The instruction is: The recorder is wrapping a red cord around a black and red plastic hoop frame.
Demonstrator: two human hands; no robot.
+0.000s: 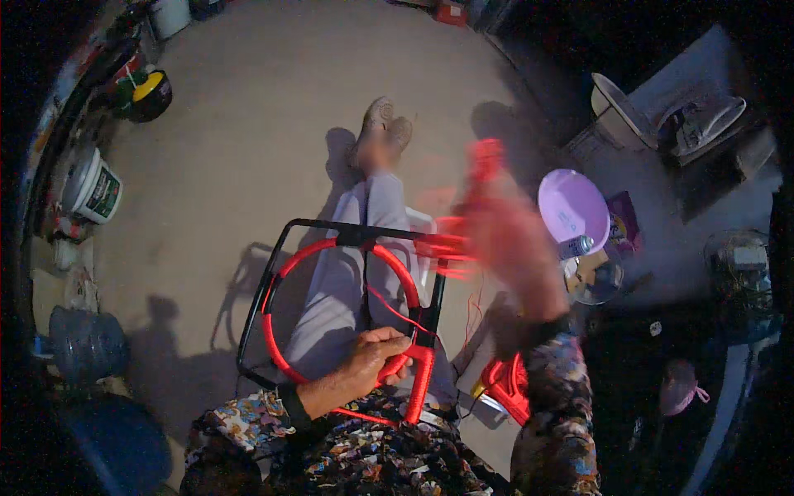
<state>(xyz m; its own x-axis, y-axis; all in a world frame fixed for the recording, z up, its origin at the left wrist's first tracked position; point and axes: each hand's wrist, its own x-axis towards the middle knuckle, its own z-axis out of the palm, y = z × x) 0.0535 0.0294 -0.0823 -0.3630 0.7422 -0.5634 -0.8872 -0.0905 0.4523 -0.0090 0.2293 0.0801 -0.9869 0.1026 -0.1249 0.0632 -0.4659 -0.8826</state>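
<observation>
Honestly, the black, rectangular, metal-looking frame [354, 236] with a red cord-wrapped ring [405, 273], left of the blurred right hand [517, 240] (can't tell its grip), seems light but stiff, best held at the wrapped section the left hand [368, 364] pinches.

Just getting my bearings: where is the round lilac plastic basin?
In the head view, the lilac basin is on the right, just right of the person's blurred right hand, beside a silver cylindrical can.

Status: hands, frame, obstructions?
Left fingers on red round ring; right hand blurred, with red cord. Black square frame over grey trousers. Thin red strand crosses ring.
</observation>
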